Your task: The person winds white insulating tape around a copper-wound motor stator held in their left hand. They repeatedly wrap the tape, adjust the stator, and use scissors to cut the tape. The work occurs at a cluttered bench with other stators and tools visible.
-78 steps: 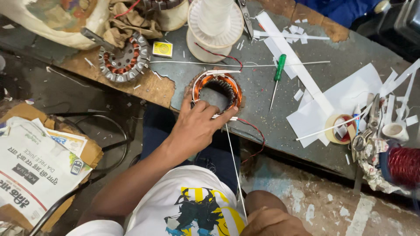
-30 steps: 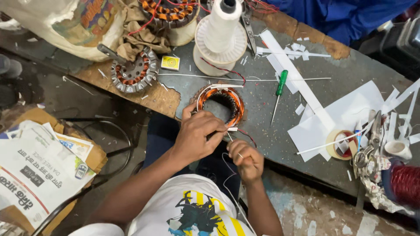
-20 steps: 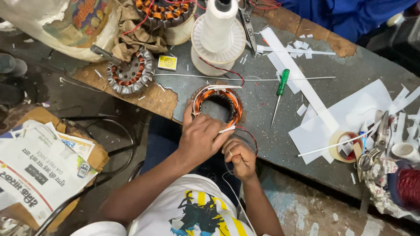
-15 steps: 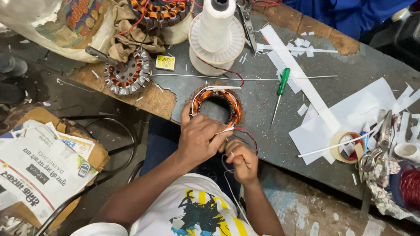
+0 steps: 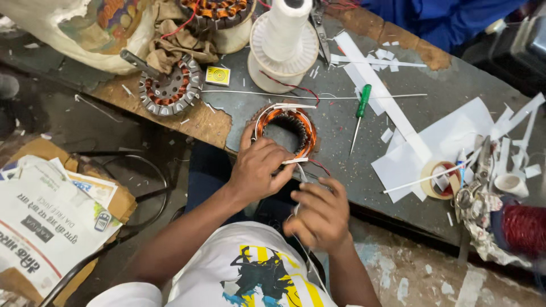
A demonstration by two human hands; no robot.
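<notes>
Head camera looks straight down: the left hand has its fingers curled closed on the near rim of the copper coil ring, pinning a white paper strip against the windings. The right hand sits just below the bench edge, fingers bunched shut on a thin white thread that runs up toward the ring. The ring lies flat at the front edge of the grey bench, near the person's lap. This looks like the lacing step, thread being drawn tight around the copper; the next pull calls for steady tension while the left hand keeps the ring from sliding. Further out, a green screwdriver lies right of the ring, a big white thread spool stands behind it, and a second ring with copper rests on the wooden part. As for containers, a small white cup sits at far right, contents not visible, beside a tape roll.
</notes>
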